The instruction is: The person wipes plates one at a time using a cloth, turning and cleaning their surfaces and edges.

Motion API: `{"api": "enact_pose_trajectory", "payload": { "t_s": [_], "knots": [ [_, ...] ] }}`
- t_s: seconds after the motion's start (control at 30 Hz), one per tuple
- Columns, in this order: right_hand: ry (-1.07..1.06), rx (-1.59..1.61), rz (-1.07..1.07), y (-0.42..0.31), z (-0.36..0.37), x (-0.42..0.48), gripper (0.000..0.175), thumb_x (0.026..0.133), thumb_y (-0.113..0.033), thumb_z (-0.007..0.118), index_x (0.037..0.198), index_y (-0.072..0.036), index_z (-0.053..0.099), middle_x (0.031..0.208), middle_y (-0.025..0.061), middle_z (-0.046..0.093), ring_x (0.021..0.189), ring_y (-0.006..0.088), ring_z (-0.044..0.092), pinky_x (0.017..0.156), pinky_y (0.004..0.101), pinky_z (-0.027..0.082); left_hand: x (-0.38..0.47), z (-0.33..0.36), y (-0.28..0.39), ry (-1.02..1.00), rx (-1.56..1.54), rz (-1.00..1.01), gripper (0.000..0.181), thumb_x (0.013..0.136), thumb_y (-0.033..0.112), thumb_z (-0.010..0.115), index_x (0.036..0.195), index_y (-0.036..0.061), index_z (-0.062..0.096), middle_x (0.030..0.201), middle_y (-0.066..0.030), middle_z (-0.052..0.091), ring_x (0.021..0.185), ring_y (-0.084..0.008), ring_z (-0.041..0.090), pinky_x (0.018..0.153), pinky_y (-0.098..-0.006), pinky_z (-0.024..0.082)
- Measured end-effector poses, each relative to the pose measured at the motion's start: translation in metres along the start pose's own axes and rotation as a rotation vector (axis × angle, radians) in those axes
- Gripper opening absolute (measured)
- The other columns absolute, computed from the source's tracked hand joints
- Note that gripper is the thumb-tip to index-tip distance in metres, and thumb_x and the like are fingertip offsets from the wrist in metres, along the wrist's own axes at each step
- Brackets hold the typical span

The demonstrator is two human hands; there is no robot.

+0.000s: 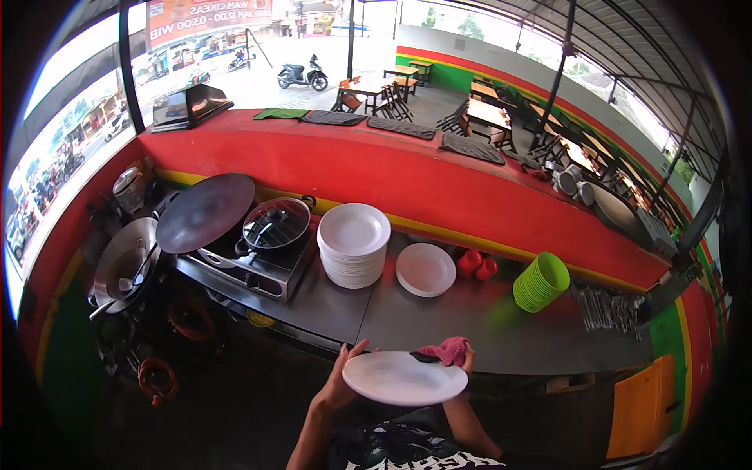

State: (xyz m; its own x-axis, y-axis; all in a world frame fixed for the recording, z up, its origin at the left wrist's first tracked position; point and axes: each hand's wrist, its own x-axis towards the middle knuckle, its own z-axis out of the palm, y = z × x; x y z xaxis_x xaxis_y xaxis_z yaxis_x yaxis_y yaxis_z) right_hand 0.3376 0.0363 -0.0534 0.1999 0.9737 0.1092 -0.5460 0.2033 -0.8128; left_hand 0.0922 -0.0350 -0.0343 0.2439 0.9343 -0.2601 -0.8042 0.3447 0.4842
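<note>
A white plate [405,379] is held in front of my body, just off the near edge of the metal counter [423,335]. My left hand [343,376] grips its left rim. At the right rim my right hand [468,359] holds a pink cloth [451,351] against the plate; part of this hand is hidden behind the cloth and plate. Beyond them on the counter stand a tall stack of white plates [354,244] and a lower stack of white dishes [426,269]. Two red cups [477,264] lie beside the lower stack.
Stacked green cups [540,282] and cutlery [611,305] are on the right of the counter. To the left are a gas stove [282,276], a lidded pan [276,223], a dark wok [205,212] and a metal wok [124,264]. A red wall [376,170] runs behind.
</note>
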Motion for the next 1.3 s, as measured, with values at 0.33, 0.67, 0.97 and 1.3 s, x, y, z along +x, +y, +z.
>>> {"api": "enact_pose_trajectory", "payload": {
  "t_s": [0.33, 0.67, 0.97, 1.3],
  "knots": [
    [0.120, -0.244, -0.106, 0.065, -0.055, -0.012, 0.031, 0.098, -0.047, 0.053, 0.107, -0.018, 0.056, 0.092, 0.0013, 0.058, 0.082, 0.0151, 0.061, 0.068, 0.0297, 0.055, -0.013, -0.002, -0.005, -0.205, 0.900, 0.407, 0.057, 0.105, 0.051, 0.049, 0.100, -0.0030, 0.067, 0.098, -0.0061, 0.067, 0.095, -0.0163, 0.060, 0.087, -0.0317, 0.046],
    [0.197, 0.258, 0.249, 0.025, -0.022, -0.004, 0.051, 0.097, -0.055, 0.039, 0.117, -0.014, 0.062, 0.112, 0.0072, 0.065, 0.106, 0.0278, 0.064, 0.093, 0.0470, 0.052, 0.005, 0.040, -0.024, -0.048, 1.083, 0.636, 0.039, 0.105, 0.021, 0.053, 0.074, -0.0019, 0.050, 0.062, -0.0073, 0.033, 0.057, -0.0113, 0.035, 0.051, -0.0320, 0.032],
    [0.404, 0.098, 0.285, -0.014, 0.003, -0.023, 0.052, 0.099, -0.047, 0.046, 0.133, -0.011, 0.060, 0.124, 0.0074, 0.064, 0.119, 0.0268, 0.059, 0.102, 0.0405, 0.046, -0.009, 0.046, -0.013, 0.045, 1.137, 0.533, 0.041, 0.106, 0.029, 0.055, 0.087, -0.0061, 0.066, 0.058, -0.0077, 0.043, 0.060, -0.0057, 0.042, 0.051, -0.0293, 0.040],
    [-0.436, -1.026, -0.593, -0.075, 0.048, -0.022, 0.047, 0.096, -0.030, 0.054, 0.131, 0.001, 0.060, 0.132, 0.0226, 0.062, 0.127, 0.0408, 0.057, 0.109, 0.0472, 0.042, -0.004, 0.055, -0.020, 0.132, 1.196, 0.287, 0.063, 0.106, 0.046, 0.052, 0.069, -0.0052, 0.056, 0.055, 0.0026, 0.039, 0.060, -0.0050, 0.039, 0.049, -0.0324, 0.033]
  ]
}}
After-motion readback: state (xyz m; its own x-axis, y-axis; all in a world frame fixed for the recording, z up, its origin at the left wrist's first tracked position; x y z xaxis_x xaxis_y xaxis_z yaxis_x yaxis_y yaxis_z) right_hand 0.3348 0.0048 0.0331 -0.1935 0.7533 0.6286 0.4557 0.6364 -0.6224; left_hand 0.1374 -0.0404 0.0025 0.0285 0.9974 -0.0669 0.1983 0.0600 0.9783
